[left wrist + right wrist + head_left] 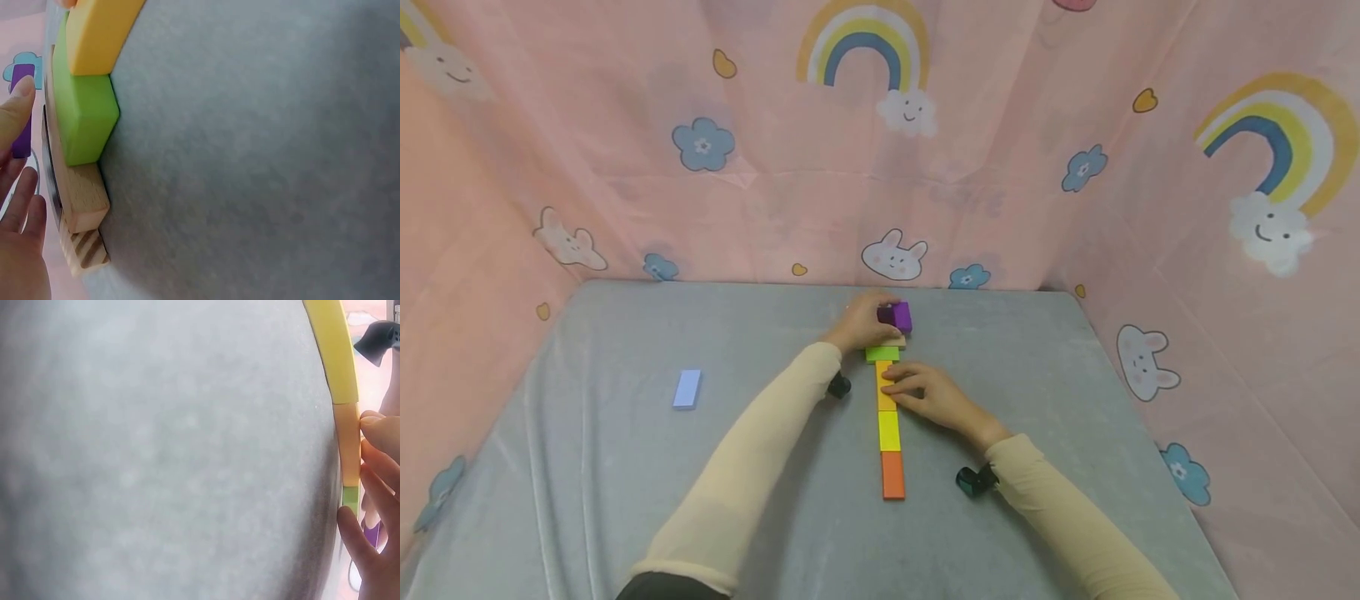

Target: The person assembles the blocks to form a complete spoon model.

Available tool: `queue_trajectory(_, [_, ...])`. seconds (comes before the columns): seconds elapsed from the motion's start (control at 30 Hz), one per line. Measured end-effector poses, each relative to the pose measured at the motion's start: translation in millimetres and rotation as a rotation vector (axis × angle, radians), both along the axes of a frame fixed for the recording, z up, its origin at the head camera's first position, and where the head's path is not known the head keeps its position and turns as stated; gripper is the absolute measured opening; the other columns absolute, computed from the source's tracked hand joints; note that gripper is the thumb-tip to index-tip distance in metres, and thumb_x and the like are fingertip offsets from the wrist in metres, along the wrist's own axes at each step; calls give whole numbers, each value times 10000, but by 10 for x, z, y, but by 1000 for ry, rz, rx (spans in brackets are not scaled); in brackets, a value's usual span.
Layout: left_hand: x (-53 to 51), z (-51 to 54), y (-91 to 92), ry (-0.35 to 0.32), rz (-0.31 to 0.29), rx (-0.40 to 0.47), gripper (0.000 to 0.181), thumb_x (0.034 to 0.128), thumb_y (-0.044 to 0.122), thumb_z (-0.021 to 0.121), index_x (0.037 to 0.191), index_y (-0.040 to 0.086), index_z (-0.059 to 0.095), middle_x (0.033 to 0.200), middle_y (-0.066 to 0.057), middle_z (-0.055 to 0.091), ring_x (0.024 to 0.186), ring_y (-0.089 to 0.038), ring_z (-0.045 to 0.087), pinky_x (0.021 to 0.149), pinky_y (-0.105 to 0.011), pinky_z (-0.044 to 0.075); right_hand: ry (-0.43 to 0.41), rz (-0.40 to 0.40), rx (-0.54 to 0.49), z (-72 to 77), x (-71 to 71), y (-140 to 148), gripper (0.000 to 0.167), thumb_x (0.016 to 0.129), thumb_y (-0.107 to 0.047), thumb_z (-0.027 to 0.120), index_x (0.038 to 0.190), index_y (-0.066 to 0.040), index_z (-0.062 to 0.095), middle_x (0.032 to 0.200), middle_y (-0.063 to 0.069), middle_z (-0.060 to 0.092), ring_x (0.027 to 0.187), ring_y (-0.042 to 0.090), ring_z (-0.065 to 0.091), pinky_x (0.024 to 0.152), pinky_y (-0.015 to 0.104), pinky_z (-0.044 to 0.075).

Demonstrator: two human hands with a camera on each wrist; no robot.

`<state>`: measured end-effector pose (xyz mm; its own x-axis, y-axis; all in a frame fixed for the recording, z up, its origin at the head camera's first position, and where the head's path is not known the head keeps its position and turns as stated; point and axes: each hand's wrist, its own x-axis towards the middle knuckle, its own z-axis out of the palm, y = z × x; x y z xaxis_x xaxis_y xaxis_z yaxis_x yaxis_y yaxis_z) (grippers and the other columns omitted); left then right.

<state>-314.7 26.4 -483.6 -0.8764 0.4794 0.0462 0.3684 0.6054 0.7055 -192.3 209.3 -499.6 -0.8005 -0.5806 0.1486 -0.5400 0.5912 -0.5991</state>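
At the far end of a row of blocks, my left hand [863, 323] holds a purple block [903, 317] between thumb and fingers. In the left wrist view the purple block [22, 128] stands upright in that grip, above the wooden blocks. A green block [87, 119] and a plain wooden block [87, 200] lie under it in the row, with a striped wooden piece [87, 250] at the end. My right hand [940, 400] rests its extended fingertips on the yellow-orange block [349, 447]. Nearer to me the row continues with a yellow block [889, 432] and an orange block [892, 477].
A light blue block [687, 389] lies by itself to the left on the grey cloth-covered table [587, 500]. Pink patterned curtains [760, 200] surround the table at the back and sides.
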Motion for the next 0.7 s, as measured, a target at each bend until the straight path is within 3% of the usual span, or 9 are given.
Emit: queue_trajectory(0.7, [-58,-21,85,18,-22,-27,579,861,226,776,1383,93,566,1420,-111,577,1334,-276,518,1176,-433,382,-17,-5,11,0,5,0,216,927,-166,692,1131,-164,760,1299,26,664,1254,236,598,1115,466,448])
